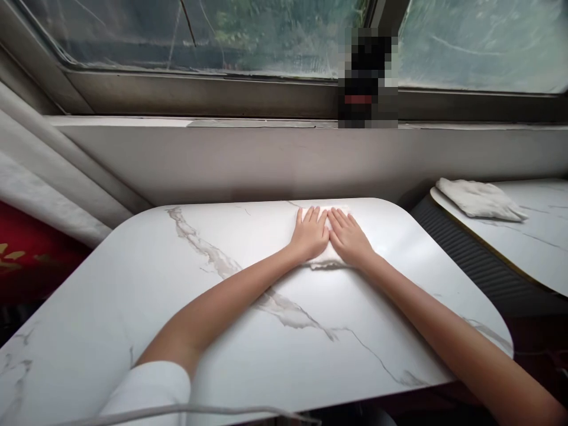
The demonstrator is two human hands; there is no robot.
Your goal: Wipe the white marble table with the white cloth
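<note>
A white cloth (331, 258) lies flat near the far edge of a white marble-patterned table (231, 343). My left hand (309, 232) rests palm down on the cloth's left part, fingers stretched out. Beside it, my right hand (350, 236) presses flat on the right part, its fingers also extended. The two hands touch or nearly touch at the thumbs. Most of the cloth is hidden under them; its near edge shows below the wrists.
A second folded white cloth (479, 198) lies on another marble-patterned table (545, 236) at the right. Behind stand a wall (266, 160) and windows (266, 35). A pale curtain (48, 160) and red fabric (31, 254) hang at the left. A cable (213, 409) crosses the bottom.
</note>
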